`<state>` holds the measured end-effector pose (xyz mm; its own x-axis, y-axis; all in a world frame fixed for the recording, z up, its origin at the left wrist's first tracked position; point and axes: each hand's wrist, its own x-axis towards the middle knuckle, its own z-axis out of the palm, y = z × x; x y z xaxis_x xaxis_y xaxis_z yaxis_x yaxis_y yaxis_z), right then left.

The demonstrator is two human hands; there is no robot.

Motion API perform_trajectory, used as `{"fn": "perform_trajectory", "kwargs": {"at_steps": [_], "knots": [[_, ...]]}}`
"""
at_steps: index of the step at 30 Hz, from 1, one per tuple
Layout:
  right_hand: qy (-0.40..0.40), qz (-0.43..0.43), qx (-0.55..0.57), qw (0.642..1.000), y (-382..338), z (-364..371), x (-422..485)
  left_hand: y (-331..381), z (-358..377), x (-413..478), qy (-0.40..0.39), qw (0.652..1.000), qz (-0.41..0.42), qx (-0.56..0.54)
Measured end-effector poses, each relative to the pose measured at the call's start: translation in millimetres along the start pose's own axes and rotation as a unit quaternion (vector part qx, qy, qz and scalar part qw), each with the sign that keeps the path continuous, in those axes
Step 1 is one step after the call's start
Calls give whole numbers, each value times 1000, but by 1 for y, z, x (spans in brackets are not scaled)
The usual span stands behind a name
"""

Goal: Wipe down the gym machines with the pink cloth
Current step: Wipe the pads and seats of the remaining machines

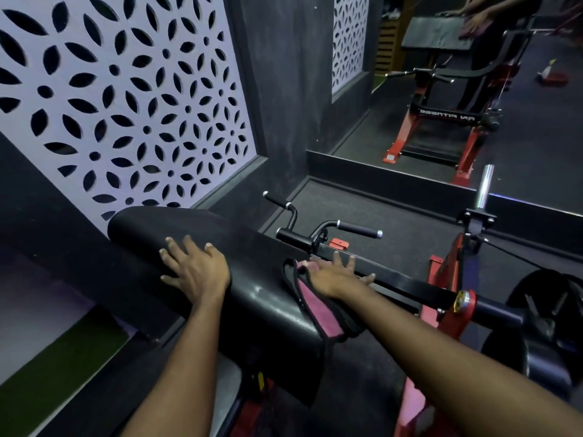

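Black pad (pixel 268 298) sits nearest, sloping across the view. Left hand (pixel 195 269) lies flat on it w/ fingers spread, prob. to brace the body & steady the pad. Right hand (pixel 334 275), fingers straight & splayed, presses the pink cloth (pixel 318 307) onto the pad's right edge, likely so it drags flat. Beyond: handles (pixel 359 230), then mirror (pixel 536 146).

Head-worn wide view, down and close over machine pad (pixel 258 298)
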<state>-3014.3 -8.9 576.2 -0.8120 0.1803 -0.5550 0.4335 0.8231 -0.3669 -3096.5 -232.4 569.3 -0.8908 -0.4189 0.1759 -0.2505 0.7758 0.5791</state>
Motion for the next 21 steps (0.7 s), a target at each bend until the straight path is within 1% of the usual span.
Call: {"fn": "perform_trajectory", "kwargs": {"at_steps": [1, 3, 5, 8, 11, 13, 15, 17, 19, 21], "knots": [[9, 9, 24, 1000, -1, 4, -10, 0, -1, 0, 2, 1000, 0, -1], [-2, -54, 53, 997, -1, 14, -34, -1, 0, 1, 0, 1000, 0, 2], [-20, -93, 46, 994, 1, 19, -44, -1, 3, 2, 2, 1000, -3, 1], [-9, -92, 26, 995, 7, 21, -18, -1, 4, 1, 6, 1000, 0, 4], [-33, -126, -2, 991, 11, 8, 15, 1, 3, 0, 4, 1000, -5, 5], [-30, -121, 8, 992, 13, -3, 27, 3, 1, -1, 6, 1000, 0, 5], [-9, -104, 7, 995, 14, -8, 31, 4, -1, -1, 5, 1000, 0, 1], [-25, -82, 32, 996, 17, -4, 25, 3, -2, -3, 6, 1000, -3, -6], [-58, -93, 68, 992, 18, 7, 10, 2, -2, -2, 10, 1000, 1, -13], [-61, -127, 54, 989, 20, 14, -2, 2, -2, -2, 11, 1000, -1, -14]]}}
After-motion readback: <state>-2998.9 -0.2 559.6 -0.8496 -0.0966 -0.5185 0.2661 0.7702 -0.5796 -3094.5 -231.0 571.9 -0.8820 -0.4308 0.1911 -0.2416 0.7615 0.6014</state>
